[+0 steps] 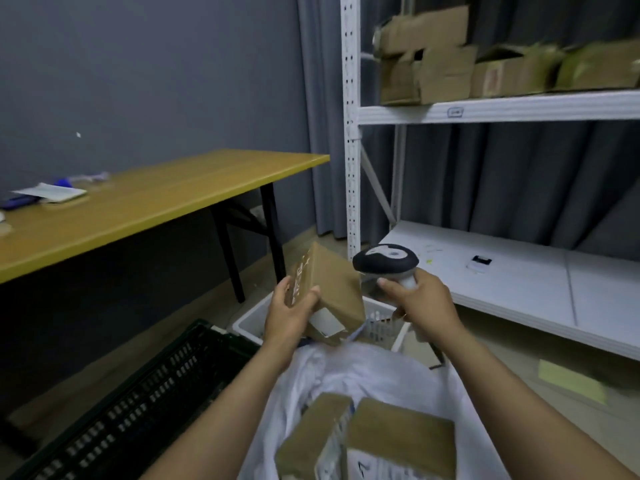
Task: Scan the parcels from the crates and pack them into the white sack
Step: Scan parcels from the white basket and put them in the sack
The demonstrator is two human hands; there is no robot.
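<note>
Head cam: my L hand (289,315) grips a brown box (332,292), thumb on the face toward me, fingers hooked round the far edge. The box is tilted, w/ a white label on the end nearest my palm. My R hand (422,299) is wrapped round the handle of a scanner (386,261). Its dark head sits just R of the box, by the top corner; can't tell if they touch.

Below both hands the white sack (381,372) lies open w/ 2 boxes (401,434) inside, side by side, between my forearms. Just behind the held box is a white crate (249,320), and L of my L forearm a black crate (138,410). Further L and above my fingers is a yellow table (138,202) w/ papers (52,192). Beyond my R hand is a white rack (502,109) w/ cartons (433,64) on the upper shelf.
</note>
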